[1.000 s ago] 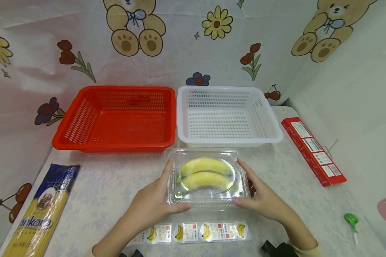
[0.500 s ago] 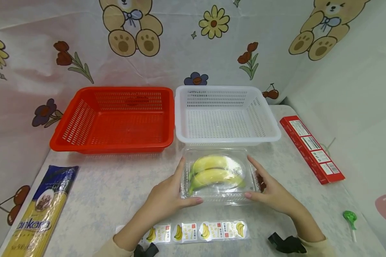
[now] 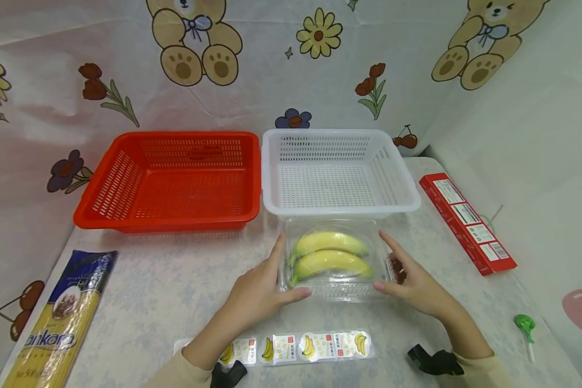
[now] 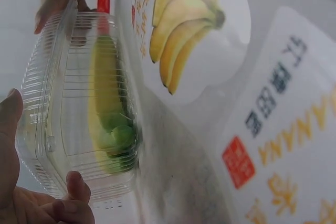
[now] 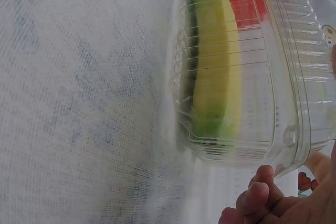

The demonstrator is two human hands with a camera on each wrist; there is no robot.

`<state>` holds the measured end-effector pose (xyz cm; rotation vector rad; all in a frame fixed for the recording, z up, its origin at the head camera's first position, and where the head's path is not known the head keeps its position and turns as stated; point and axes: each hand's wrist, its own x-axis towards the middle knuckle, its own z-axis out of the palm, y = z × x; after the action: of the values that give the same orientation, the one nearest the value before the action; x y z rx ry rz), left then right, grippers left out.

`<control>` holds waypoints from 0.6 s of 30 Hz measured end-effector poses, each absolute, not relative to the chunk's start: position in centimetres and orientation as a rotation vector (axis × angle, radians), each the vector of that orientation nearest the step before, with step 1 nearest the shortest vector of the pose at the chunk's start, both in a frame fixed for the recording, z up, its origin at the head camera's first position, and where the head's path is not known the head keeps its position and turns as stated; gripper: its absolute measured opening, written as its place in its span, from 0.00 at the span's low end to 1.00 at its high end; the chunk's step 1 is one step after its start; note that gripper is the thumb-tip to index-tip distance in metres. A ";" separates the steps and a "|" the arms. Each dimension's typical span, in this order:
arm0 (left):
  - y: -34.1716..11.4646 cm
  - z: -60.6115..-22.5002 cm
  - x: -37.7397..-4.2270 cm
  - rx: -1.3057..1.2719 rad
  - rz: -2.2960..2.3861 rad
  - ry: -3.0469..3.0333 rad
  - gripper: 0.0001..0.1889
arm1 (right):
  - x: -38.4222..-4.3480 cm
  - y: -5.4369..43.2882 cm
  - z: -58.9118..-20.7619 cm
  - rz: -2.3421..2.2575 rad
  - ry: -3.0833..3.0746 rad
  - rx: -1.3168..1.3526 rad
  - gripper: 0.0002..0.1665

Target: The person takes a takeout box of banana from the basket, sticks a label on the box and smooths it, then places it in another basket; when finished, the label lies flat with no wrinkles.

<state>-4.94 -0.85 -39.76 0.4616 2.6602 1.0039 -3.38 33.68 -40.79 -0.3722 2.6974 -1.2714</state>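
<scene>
A clear plastic clamshell box (image 3: 337,226) with bananas (image 3: 332,263) inside sits between both hands, just in front of the white basket. My left hand (image 3: 259,291) grips its left end, thumb at the front corner. At the opposite end my right hand (image 3: 419,283) holds it with thumb in front and fingers along the side. Curled fingertips (image 4: 73,192) show under the box's rim in the left wrist view. In the right wrist view, fingertips (image 5: 257,192) lie against the box's lower corner. The lid looks closed. Banana-print labels (image 3: 315,346) lie in a strip nearer me.
A red basket (image 3: 165,222) and a white basket (image 3: 341,209) stand side by side at the back. A pasta packet (image 3: 65,318) lies on the left. On the right are a red carton (image 3: 468,223) and a green lollipop (image 3: 525,323).
Both hands have carried the box to the right and slightly away from me, toward the white basket. The bananas appear shifted inside it.
</scene>
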 end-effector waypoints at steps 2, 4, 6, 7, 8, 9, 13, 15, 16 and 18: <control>-0.8 -39.8 -5.0 0.460 1.003 2.666 0.64 | -3.4 33.6 -40.7 -1.258 2.713 -0.373 0.60; -0.8 -39.8 -5.0 0.463 0.994 2.671 0.64 | -3.4 33.6 -40.5 -1.248 2.727 -0.372 0.59; -0.7 -39.8 -4.9 0.473 0.983 2.678 0.64 | -3.4 33.6 -40.4 -1.230 2.743 -0.371 0.59; -0.7 -39.8 -4.9 0.476 0.977 2.681 0.64 | -3.4 33.6 -40.4 -1.220 2.750 -0.369 0.59; -0.7 -39.7 -4.8 0.477 0.970 2.683 0.64 | -3.3 33.7 -40.3 -1.207 2.758 -0.367 0.58; -0.7 -39.7 -4.8 0.480 0.957 2.689 0.63 | -3.3 33.7 -40.3 -1.193 2.767 -0.356 0.58; -0.7 -39.2 -4.5 0.490 0.870 2.759 0.63 | -3.0 33.9 -40.2 -1.120 2.835 -0.353 0.55; -0.7 -38.8 -4.2 0.506 0.835 2.813 0.62 | -2.6 33.9 -40.1 -1.073 2.893 -0.345 0.54; -0.7 -38.5 -4.0 0.516 0.828 2.841 0.61 | -2.4 33.8 -40.0 -1.052 2.921 -0.338 0.54; -0.5 -37.8 -3.4 0.559 0.850 2.876 0.58 | -1.8 33.6 -39.7 -1.034 2.974 -0.325 0.52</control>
<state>-3.44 -0.48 -37.84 0.5586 2.8758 0.8500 -1.80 33.65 -39.68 -0.3248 2.9744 -1.0342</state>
